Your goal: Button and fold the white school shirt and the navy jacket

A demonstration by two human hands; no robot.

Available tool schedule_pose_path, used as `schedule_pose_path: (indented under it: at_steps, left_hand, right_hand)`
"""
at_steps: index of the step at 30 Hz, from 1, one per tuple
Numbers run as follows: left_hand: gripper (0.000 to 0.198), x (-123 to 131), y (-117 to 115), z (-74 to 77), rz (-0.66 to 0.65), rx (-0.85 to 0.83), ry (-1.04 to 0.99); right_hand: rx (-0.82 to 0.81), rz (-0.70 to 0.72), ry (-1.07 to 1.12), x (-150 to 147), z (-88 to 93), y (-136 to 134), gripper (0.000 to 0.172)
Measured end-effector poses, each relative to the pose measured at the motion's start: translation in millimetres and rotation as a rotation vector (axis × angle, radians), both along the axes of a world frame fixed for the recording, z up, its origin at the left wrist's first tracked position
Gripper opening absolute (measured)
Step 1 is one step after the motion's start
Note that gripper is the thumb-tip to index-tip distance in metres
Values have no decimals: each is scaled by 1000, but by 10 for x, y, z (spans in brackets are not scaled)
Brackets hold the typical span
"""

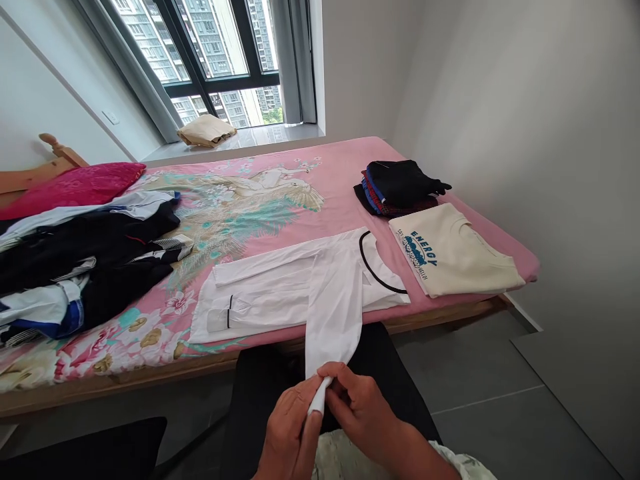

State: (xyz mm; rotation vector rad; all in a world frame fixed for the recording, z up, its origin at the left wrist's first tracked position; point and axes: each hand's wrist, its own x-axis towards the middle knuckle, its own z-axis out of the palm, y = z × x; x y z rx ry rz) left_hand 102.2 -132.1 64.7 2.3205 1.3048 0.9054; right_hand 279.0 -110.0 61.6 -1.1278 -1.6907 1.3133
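Observation:
A white shirt [280, 280] with black trim at the neck lies on the near edge of the bed, its neck toward the right. One sleeve is folded flat along the body, with a thin black line at its cuff. The other sleeve [334, 313] hangs over the bed's edge toward me. At its end, my left hand [293, 423] pinches the white cuff from the left. My right hand [355, 407] is closed on the same cuff from the right, thumb and fingers together. Both hands are above my lap, close to each other.
Folded beside the shirt is a cream T-shirt [455, 250] with blue lettering; behind it stands a stack of dark folded clothes [403, 183]. Loose black and white clothes [95, 247] heap up at left, near a red pillow [85, 187]. A black chair edge [90, 450] shows at lower left.

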Motion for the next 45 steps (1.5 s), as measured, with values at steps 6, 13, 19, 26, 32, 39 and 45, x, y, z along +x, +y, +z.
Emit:
schedule_pose_path:
  at_steps: [6, 13, 19, 26, 32, 39, 45]
  left_hand:
    - [51, -44, 97, -11, -14, 87, 27]
    - [45, -167, 389, 264, -161, 290, 234]
    - [40, -243, 768, 793, -261, 456, 395]
    - [37, -524, 1361, 1358, -86, 430, 354]
    - [35, -1142, 2105, 1368, 421, -59, 38]
    - [35, -1939, 2967, 355, 816, -677, -586]
    - [44, -2183, 3046, -324, 944, -731, -463]
  right_hand:
    - [55, -84, 52, -9, -64, -3, 38]
    - [312, -426, -127, 563, -157, 625, 21]
    - [398, -156, -549, 957, -200, 1570, 66]
    - [510, 42, -816, 999, -468, 2430, 60]
    - [591, 26, -770, 1040, -549, 3107, 34]
    - [495, 32, -918, 919, -469, 3635, 22]
    - [429, -24, -989, 884, -525, 3825, 22]
